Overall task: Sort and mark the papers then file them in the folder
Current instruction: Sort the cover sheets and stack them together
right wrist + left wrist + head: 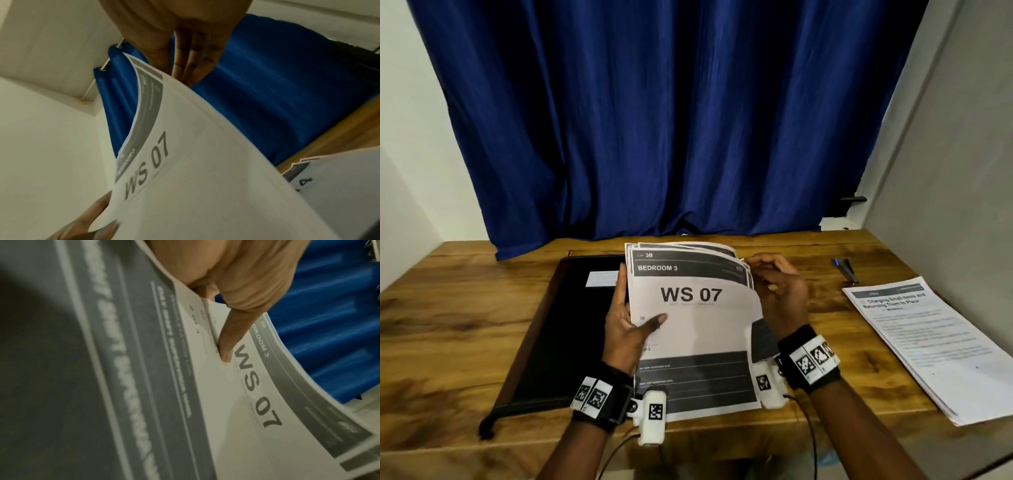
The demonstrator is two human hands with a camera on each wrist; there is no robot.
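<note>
A wooden desk (pixel 455 329) with a strong brown grain carries everything in view. Behind it, beyond the fingers, a deep blue pleated curtain (pixel 671 113) hangs to the desk's far edge. Plain pale walls (pixel 410 120) stand to either side. Far right of the fingers, near the back of the desk, lies a small blue-and-black stapler (pixel 845 269).

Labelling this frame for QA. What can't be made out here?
- Sheets behind the WS 07 page: head view, hidden by it.
- Right hand fingertips: head view, behind the stack's top corner.
- Body text of the papers at right: too small.
- Label on the black folder: blurred, partly covered by the left hand.
</note>
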